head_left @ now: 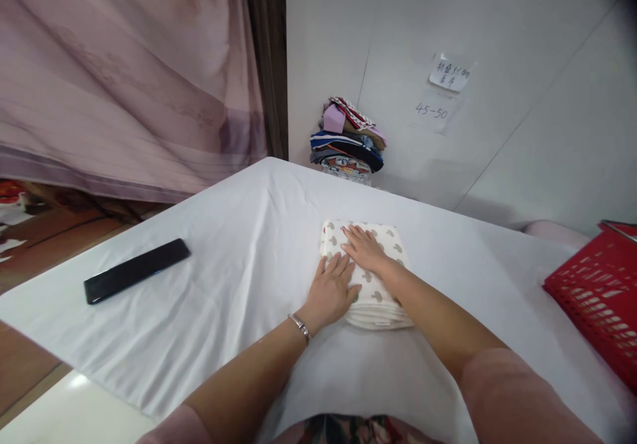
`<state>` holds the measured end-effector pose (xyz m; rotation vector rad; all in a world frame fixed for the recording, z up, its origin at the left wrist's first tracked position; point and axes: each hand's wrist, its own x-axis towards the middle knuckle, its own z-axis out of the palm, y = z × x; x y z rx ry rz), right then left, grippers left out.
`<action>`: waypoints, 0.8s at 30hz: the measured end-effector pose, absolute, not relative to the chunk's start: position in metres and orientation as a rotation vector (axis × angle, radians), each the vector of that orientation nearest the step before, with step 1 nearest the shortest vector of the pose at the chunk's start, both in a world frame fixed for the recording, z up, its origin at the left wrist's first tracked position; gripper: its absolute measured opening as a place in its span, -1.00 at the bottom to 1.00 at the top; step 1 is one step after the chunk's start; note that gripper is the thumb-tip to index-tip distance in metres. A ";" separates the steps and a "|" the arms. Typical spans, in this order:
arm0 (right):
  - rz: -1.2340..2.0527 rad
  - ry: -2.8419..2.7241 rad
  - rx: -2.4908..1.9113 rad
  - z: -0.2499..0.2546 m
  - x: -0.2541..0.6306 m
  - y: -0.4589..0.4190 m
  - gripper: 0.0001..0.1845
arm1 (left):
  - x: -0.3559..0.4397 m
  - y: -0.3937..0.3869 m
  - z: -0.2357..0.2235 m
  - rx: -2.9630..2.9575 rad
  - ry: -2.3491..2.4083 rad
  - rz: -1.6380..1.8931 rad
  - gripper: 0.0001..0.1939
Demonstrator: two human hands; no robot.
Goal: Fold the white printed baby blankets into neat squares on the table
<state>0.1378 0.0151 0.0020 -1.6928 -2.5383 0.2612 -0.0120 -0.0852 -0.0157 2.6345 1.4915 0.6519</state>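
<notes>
A folded white cloth (375, 293) printed with grey-brown mushroom shapes lies as a thick square bundle on the white-covered table. My left hand (332, 289) rests flat at its left edge, fingers spread over the top. Further up, my right hand (365, 249) lies flat on the upper part of the cloth, its fingers stretched toward the far left. Several folded layers show along the near edge. Neither hand grips anything. A silver bracelet (299, 326) circles my left wrist.
On the white tablecloth (223, 285), a long black object (137, 270) lies to the left. A red plastic basket (597, 285) stands at the right. Behind the table, folded clothes (348, 140) are stacked by the wall, where paper labels (449, 77) hang. A pink curtain (129, 79) hangs at the left.
</notes>
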 end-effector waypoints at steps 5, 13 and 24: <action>0.264 -2.558 -1.673 0.003 0.160 -0.020 -0.42 | -0.013 -0.086 -0.013 2.620 1.483 0.658 -0.51; 0.279 -2.128 -1.813 -0.009 0.227 -0.066 -0.46 | -0.014 -0.085 -0.011 2.455 1.523 0.677 -0.55; 0.635 -1.457 -1.661 -0.040 0.243 -0.087 -0.44 | -0.034 -0.066 -0.013 1.753 1.689 0.943 -0.38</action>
